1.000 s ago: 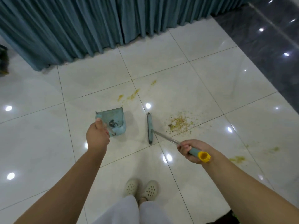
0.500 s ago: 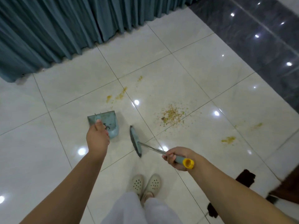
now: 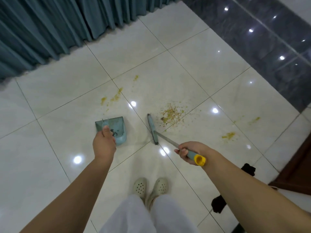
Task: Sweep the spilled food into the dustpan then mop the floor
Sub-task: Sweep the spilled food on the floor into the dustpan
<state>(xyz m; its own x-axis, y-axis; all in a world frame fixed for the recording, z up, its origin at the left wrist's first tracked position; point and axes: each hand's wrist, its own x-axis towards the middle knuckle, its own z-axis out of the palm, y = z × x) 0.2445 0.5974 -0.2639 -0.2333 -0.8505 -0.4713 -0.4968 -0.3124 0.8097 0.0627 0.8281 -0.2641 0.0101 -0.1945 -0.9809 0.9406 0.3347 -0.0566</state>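
Observation:
My left hand (image 3: pixel 104 143) grips the handle of a light blue dustpan (image 3: pixel 116 126), which stands on the white tile floor with some dark debris inside. My right hand (image 3: pixel 190 153) holds the grey handle with a yellow end cap of a broom (image 3: pixel 152 128); its blue head rests on the floor just left of the main pile of yellow-brown food crumbs (image 3: pixel 171 114). Smaller yellow smears lie beyond the dustpan (image 3: pixel 114 97) and to the right (image 3: pixel 228 135).
Teal curtains (image 3: pixel 58 27) hang along the far edge of the floor. Dark grey tiles (image 3: pixel 269 39) border the white ones at the upper right. Dark furniture (image 3: pixel 296 165) and black feet (image 3: pixel 249 169) stand at the right. My feet in pale clogs (image 3: pixel 149 187) are below.
The view shifted, bringing the dark furniture at the right into sight. The broom head swung back toward me, then returned beside the crumb pile. The dustpan stays in my left hand.

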